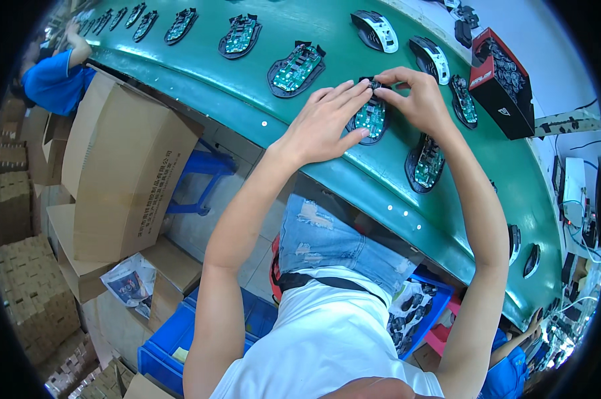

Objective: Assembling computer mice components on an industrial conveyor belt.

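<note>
The black, mouse-shaped plastic base with green circuitry (371,120) lies left of the red-and-black cardboard box (504,110). The left hand (323,126) braces it, thumb spread from fingers; the right hand's (421,100) fingers bend at its far end, grip unclear: press gently, squarely.

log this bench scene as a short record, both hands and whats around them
left hand: left hand spread flat, fingertips at the far end of a circuit-board assembly
right hand: right hand bent over that same end; grip unclear
surface: green bench
similar pieces: more board assemblies on both sides
shells: two black-and-white shells beyond the hands
right: black-and-red box of dark parts
left, off bench: cardboard box, blue stool
</note>
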`<state>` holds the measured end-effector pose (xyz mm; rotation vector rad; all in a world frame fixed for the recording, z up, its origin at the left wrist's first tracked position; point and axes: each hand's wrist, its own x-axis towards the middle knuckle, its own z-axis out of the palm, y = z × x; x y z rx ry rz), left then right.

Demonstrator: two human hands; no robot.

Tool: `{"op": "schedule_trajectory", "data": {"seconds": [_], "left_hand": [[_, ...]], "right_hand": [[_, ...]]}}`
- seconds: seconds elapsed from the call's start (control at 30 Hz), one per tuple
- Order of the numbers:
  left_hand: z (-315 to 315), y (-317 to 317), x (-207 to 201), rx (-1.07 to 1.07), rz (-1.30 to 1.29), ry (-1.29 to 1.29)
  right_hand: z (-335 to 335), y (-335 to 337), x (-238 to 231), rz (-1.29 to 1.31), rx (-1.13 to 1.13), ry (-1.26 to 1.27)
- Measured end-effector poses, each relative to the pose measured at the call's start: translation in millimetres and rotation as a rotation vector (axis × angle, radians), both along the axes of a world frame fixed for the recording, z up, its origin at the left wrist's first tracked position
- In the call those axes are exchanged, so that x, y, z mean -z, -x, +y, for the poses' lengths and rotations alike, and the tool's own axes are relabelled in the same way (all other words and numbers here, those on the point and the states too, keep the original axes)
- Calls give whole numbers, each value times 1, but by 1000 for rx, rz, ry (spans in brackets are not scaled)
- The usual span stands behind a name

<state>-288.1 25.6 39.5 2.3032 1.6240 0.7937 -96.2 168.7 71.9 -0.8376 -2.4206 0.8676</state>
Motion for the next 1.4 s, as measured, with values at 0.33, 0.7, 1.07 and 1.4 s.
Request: {"op": "schedule_trajectory", "data": {"seconds": [0.33,0.7,1.07,1.4], "left_hand": [[1,-4,-3,21,84,-24],[8,-19,-17,-21,69,-47],[5,-23,-18,-17,80,-19],[14,-26,-24,-29,62,6]], "right_hand": [[-4,-6,-3,-41,19,-79],[81,-42,-8,37,305,-523],[104,-54,16,-22,474,-281],[-110,-261,-72,-97,851,-405]]}}
